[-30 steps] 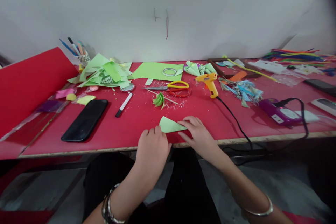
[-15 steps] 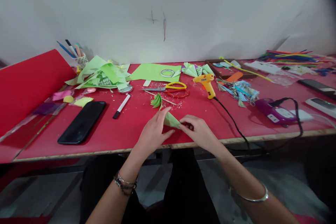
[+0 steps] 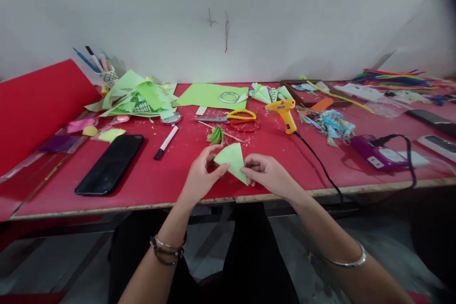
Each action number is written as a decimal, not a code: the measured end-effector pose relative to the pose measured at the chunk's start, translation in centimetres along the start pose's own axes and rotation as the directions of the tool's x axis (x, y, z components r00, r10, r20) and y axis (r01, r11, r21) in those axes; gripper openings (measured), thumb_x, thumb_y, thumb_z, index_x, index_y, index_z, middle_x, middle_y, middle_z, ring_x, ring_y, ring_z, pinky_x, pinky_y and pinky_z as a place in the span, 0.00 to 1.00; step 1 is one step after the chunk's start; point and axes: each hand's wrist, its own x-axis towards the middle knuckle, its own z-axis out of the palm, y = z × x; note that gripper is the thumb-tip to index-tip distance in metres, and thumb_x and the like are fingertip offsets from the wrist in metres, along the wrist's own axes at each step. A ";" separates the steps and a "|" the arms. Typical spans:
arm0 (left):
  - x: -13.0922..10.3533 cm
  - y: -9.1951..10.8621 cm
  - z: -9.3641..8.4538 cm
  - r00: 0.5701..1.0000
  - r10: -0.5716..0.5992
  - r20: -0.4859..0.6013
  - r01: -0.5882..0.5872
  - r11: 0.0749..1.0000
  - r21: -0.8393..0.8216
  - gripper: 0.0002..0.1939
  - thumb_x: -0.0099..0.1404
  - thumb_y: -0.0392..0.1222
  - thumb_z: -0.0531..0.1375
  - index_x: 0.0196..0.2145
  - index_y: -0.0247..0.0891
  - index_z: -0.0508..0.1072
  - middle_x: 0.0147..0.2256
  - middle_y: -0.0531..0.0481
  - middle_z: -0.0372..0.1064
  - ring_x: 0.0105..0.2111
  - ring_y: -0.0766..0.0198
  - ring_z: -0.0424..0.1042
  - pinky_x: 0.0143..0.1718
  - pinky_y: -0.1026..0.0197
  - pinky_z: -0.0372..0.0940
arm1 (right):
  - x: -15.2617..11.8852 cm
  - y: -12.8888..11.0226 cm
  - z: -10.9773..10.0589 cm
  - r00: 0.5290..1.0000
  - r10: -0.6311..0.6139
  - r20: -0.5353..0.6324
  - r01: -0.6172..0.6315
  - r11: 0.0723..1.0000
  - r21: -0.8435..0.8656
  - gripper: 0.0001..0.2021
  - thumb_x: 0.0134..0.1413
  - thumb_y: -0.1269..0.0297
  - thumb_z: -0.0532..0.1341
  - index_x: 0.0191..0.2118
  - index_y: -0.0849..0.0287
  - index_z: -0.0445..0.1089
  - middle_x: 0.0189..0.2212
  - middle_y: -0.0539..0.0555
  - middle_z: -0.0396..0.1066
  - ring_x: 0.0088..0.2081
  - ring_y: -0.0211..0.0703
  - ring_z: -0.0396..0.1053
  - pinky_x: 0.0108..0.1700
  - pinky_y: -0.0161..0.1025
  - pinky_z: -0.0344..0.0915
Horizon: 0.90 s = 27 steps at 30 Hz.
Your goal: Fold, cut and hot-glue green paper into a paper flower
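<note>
A light green paper piece (image 3: 232, 159), shaped like a wedge, is held between both hands near the table's front edge. My left hand (image 3: 202, 173) pinches its left corner between thumb and fingers. At its right side, my right hand (image 3: 265, 172) grips the edge near the lower point with thumb and curled fingers. Just behind the paper lies a small pleated green piece (image 3: 215, 135), beside a thin stick (image 3: 228, 134). Scissors (image 3: 228, 118) with yellow and red handles rest farther back, among small paper shreds.
A yellow glue gun (image 3: 285, 113) stands right of the scissors, its black cord running to a purple power strip (image 3: 379, 153). On the left lie a black phone (image 3: 109, 165), a marker (image 3: 166, 142) and piled green paper scraps (image 3: 131, 97). Green paper cones (image 3: 261, 93) sit at the back.
The green paper has turned so that its broad face shows; before, it looked narrow and folded. My left hand has lowered its raised fingers onto the paper's left corner.
</note>
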 end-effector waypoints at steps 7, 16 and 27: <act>-0.2 0.8 0.2 0.998 -0.011 0.063 0.013 1.000 -0.026 0.15 0.55 0.45 0.56 0.37 0.31 0.71 0.35 0.47 0.71 0.35 0.62 0.68 0.39 0.62 0.61 | 0.5 -0.6 2.0 0.997 -0.019 0.079 0.002 0.977 0.212 0.10 0.46 0.61 0.58 0.33 0.62 0.62 0.25 0.50 0.67 0.23 0.33 0.68 0.25 0.31 0.64; -0.2 0.3 0.2 1.000 0.011 -0.003 -0.011 0.998 -0.064 0.17 0.57 0.45 0.55 0.42 0.32 0.68 0.39 0.46 0.69 0.39 0.61 0.67 0.41 0.61 0.61 | 1.0 -1.1 1.4 0.989 -0.065 0.132 0.067 0.998 -0.013 0.10 0.51 0.60 0.53 0.32 0.62 0.64 0.21 0.49 0.67 0.22 0.33 0.67 0.26 0.32 0.64; -0.4 0.8 0.2 0.989 -0.134 -0.058 0.125 0.982 -0.141 0.14 0.59 0.47 0.50 0.39 0.34 0.60 0.27 0.53 0.65 0.15 0.72 0.66 0.16 0.70 0.55 | 9.8 -2.7 -4.0 0.943 -0.318 -0.098 0.113 0.585 -0.803 0.15 0.52 0.77 0.46 0.43 0.64 0.65 0.42 0.58 0.68 0.44 0.41 0.65 0.45 0.35 0.59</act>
